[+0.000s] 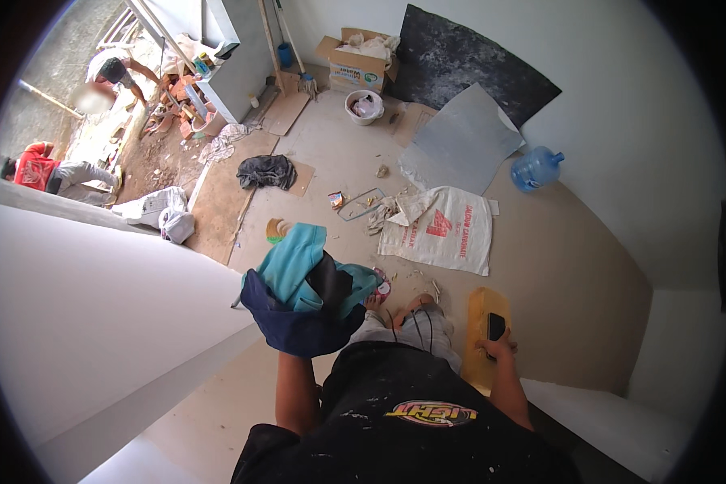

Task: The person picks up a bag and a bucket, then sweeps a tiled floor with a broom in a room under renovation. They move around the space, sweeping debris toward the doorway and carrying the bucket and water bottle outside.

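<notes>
A bundle of cloth, teal, navy and black, is held up in front of my left forearm. It looks like a bunched garment, and its folds cover my left hand. To the right, my right hand is closed around a black smartphone, held over a long yellow block-like object. Whether the hand touches that yellow object, I cannot tell.
On the floor ahead lie a white woven sack, a grey sheet and a dark rag. A blue water jug, a white bucket and a cardboard box stand near the walls. Two people work outside at far left.
</notes>
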A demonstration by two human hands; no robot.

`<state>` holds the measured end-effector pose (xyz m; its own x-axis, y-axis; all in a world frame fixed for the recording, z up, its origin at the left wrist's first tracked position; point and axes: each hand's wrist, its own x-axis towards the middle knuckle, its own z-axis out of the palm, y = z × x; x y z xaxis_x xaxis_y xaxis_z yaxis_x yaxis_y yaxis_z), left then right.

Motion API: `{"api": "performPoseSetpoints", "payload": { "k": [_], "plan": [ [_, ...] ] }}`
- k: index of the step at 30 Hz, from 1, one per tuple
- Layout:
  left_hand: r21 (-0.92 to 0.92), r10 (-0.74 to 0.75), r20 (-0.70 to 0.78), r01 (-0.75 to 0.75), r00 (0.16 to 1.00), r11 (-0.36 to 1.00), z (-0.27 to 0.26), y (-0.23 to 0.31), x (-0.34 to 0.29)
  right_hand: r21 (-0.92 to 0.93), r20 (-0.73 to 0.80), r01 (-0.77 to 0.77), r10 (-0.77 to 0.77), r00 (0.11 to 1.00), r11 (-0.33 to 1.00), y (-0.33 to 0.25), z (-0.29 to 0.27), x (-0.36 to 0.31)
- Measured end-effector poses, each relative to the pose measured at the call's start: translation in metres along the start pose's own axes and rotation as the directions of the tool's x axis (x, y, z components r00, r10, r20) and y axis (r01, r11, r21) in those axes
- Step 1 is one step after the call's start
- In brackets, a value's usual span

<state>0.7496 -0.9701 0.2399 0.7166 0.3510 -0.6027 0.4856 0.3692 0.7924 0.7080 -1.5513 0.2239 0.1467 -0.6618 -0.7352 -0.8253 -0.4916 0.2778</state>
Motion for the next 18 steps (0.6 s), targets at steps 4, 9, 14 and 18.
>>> {"api": "performPoseSetpoints", "payload": {
  "k": [4, 9, 14, 18],
  "plan": [
    [0.01, 0.191, -0.083, -0.191, 0.978, 0.982, 0.069, 0.064, 0.046, -0.013, 0.013, -0.059, 0.059, 0.998, 0.998, -0.024, -0.037, 0.042],
    [0.031, 0.374, -0.252, -0.379, 0.892, 0.925, 0.162, 0.126, 0.098, -0.052, 0.088, -0.086, 0.09, 0.992, 0.995, -0.091, -0.094, 0.115],
    [0.129, 0.511, -0.424, -0.508, 0.748, 0.852, 0.255, 0.195, 0.134, -0.108, -0.011, 0.062, -0.064, 0.998, 0.992, -0.209, -0.199, 0.162],
    [0.258, 0.598, -0.518, -0.554, 0.612, 0.791, 0.298, 0.246, 0.15, -0.352, -0.071, 0.268, -0.311, 0.948, 0.897, -0.35, -0.311, 0.157]
  ]
}}
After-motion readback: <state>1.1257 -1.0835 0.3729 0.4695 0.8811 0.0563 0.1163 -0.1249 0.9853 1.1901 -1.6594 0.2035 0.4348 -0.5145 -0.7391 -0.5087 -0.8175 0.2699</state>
